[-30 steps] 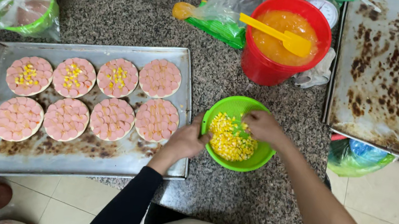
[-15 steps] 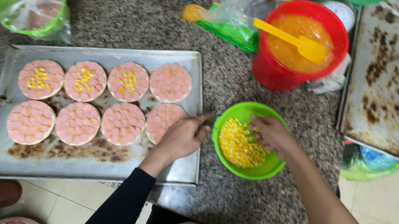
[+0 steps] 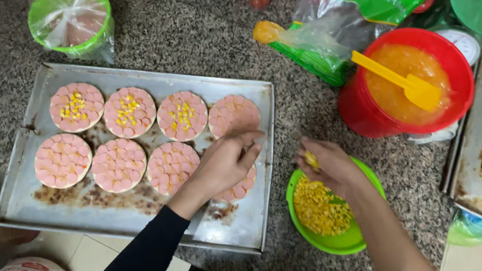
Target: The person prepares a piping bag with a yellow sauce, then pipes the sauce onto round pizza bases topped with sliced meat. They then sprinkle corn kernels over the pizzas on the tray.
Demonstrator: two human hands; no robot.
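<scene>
Yellow corn kernels [image 3: 310, 159] are sitting pinched between the fingertips of the right hand [image 3: 331, 167], just above the far left rim of the round green plastic bowl [image 3: 359, 241], which is holding more loose corn. The left hand [image 3: 225, 162], fingers loosely curled together, is hovering over the right end of the grey metal baking tray [image 3: 245, 233], covering part of a round pink sausage-topped base [image 3: 232, 115]; eight such bases are lying there in two rows. The left forearm is reaching in from the near side.

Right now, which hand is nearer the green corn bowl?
Right. The right hand hovers over the green corn bowl, pinching kernels; the left hand is over the baking tray beside it.
</scene>
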